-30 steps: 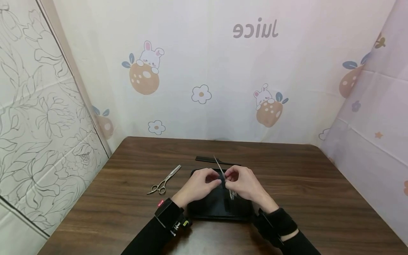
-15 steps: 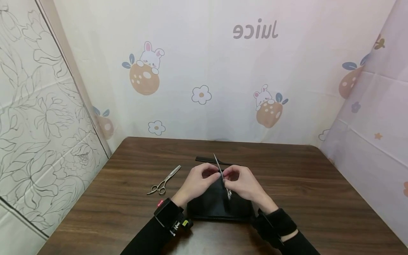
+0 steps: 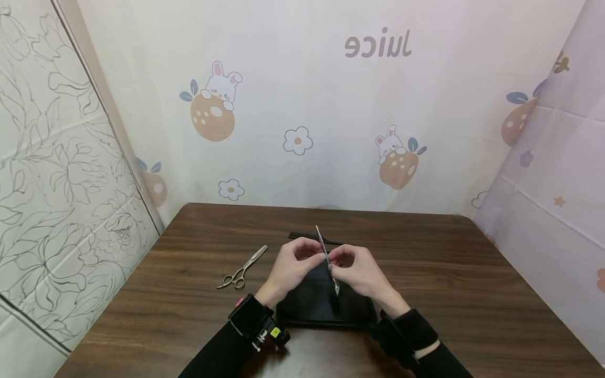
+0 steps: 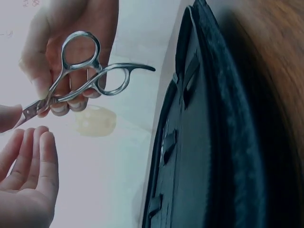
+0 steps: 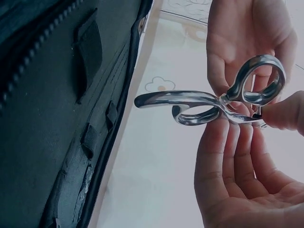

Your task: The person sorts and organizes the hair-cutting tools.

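A pair of silver hairdressing scissors (image 3: 321,239) is held up over a black case (image 3: 307,310), blades pointing away and finger rings towards me. My right hand (image 3: 361,270) pinches it around the pivot between thumb and fingers. Thumb and fingertips of my left hand (image 3: 293,268) meet at the blade, just beyond the right hand. In the left wrist view both rings and the curved finger rest of the scissors (image 4: 80,90) hang free of the fingers. The right wrist view shows the handles of the scissors (image 5: 175,98) close up, with the left hand (image 5: 247,42) behind.
A second pair of silver scissors (image 3: 243,270) lies on the brown wooden table (image 3: 425,289), left of the case. Behind the case lies a black tail comb (image 3: 302,235), partly covered by the hands. Inside the case are elastic loops (image 5: 90,57). A printed curtain (image 3: 302,79) hangs behind.
My left hand has moved up and right until its fingertips reach the blade. The scissors have shifted slightly up and left, and their handles have turned. The right hand keeps its hold.
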`<control>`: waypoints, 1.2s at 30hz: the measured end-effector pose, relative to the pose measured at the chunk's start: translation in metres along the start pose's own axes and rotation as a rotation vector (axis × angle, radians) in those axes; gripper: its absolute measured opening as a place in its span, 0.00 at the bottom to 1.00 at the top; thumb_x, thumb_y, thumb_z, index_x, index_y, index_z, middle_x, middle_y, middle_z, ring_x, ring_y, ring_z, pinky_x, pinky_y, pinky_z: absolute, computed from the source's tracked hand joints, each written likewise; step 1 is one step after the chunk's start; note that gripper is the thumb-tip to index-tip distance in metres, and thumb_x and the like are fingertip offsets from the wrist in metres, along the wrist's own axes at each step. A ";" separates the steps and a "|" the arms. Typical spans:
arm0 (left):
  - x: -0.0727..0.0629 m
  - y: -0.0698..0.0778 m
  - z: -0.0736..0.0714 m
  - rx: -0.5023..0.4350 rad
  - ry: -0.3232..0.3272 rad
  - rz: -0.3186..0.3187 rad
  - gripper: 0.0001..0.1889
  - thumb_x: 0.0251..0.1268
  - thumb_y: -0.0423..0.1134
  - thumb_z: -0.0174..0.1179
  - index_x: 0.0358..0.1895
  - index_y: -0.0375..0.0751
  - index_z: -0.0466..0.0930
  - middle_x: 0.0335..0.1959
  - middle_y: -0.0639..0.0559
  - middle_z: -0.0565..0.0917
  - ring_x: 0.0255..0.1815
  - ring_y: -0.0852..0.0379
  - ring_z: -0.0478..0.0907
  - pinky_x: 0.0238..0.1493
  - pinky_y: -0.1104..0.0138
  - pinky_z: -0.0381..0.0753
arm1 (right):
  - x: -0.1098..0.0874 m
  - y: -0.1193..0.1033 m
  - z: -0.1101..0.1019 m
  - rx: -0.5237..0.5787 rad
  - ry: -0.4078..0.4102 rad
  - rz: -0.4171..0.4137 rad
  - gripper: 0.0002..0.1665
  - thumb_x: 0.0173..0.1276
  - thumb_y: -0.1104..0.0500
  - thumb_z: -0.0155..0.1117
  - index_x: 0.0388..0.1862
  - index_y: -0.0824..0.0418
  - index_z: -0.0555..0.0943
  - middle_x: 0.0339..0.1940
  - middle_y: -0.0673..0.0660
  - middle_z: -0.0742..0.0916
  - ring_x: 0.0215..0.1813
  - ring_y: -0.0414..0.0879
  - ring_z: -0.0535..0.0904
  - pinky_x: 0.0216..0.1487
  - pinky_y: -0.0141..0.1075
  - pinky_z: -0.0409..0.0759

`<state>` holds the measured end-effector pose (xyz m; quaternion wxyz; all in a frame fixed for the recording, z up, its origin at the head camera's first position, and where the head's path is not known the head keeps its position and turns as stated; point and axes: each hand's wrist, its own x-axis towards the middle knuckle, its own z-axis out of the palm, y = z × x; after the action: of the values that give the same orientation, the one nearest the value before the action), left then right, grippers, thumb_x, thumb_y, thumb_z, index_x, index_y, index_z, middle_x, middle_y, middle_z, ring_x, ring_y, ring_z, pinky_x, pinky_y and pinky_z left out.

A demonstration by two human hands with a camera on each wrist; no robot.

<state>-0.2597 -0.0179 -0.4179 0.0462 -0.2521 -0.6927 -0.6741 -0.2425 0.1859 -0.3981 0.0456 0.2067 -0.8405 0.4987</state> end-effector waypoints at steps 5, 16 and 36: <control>-0.001 0.001 0.003 -0.069 0.039 0.022 0.12 0.67 0.30 0.67 0.50 0.32 0.82 0.46 0.40 0.84 0.46 0.55 0.81 0.52 0.66 0.80 | 0.000 -0.001 0.003 0.024 0.010 0.003 0.09 0.65 0.66 0.70 0.43 0.65 0.85 0.36 0.55 0.86 0.37 0.48 0.82 0.42 0.35 0.79; -0.003 -0.002 0.010 -0.192 0.104 0.033 0.13 0.63 0.26 0.68 0.49 0.27 0.80 0.44 0.41 0.83 0.43 0.57 0.81 0.50 0.69 0.81 | 0.000 -0.002 0.007 0.044 0.050 -0.004 0.08 0.65 0.63 0.73 0.42 0.62 0.86 0.37 0.54 0.87 0.40 0.48 0.83 0.46 0.39 0.81; -0.004 -0.002 0.014 -0.256 0.105 -0.017 0.16 0.61 0.21 0.66 0.52 0.25 0.76 0.44 0.44 0.80 0.44 0.57 0.79 0.51 0.67 0.79 | -0.001 -0.002 0.013 0.164 0.060 0.058 0.10 0.64 0.63 0.75 0.41 0.67 0.86 0.37 0.58 0.89 0.39 0.48 0.85 0.40 0.35 0.82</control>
<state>-0.2532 -0.0059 -0.4228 0.0441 -0.2147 -0.5998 -0.7696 -0.2394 0.1742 -0.4028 0.0394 0.1700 -0.8008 0.5729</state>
